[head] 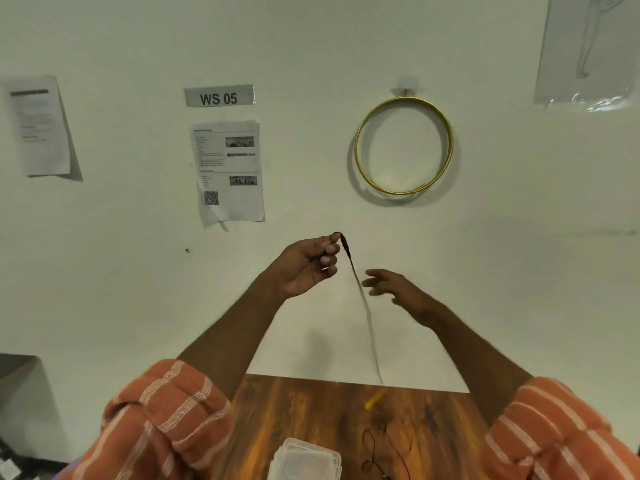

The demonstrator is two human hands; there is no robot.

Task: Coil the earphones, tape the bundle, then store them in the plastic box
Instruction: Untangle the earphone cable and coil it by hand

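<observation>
My left hand [308, 263] is raised in front of the wall and pinches the plug end of the black earphones [347, 251] between thumb and fingertips. The thin cord hangs down from it, blurred, to the wooden table [311, 410], where the rest lies in loose loops [384, 448]. Just right of the hanging cord, my right hand [394, 289] hovers with fingers relaxed, holding nothing. A clear plastic box [304, 460] sits at the table's near edge. A small yellow piece [375, 399], possibly tape, lies on the table behind the loops.
The table stands against a white wall. On the wall hang a gold ring [403, 147], a "WS 05" label [219, 97] and printed sheets [228, 171]. A dark surface [14, 368] shows at the far left.
</observation>
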